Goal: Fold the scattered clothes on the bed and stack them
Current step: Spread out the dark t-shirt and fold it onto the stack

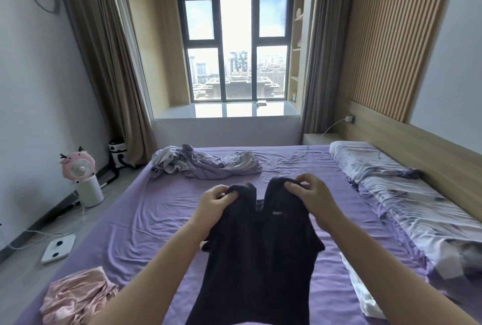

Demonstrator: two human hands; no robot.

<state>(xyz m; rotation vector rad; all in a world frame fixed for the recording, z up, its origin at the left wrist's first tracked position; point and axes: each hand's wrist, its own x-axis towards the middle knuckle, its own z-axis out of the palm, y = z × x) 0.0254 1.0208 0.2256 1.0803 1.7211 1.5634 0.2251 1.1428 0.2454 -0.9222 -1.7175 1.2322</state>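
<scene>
Hands (215, 198) (307, 189) gripping dark top (260, 259), bed (156, 220)

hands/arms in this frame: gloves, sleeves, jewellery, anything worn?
Nothing worn that shows. The left hand and right hand are bare, with no gloves; no rings, watch or bracelets are visible. Both forearms are uncovered from the wrists back to the bottom edge of the frame, so no sleeve comes into view. No markings or straps visible on either arm.
</scene>
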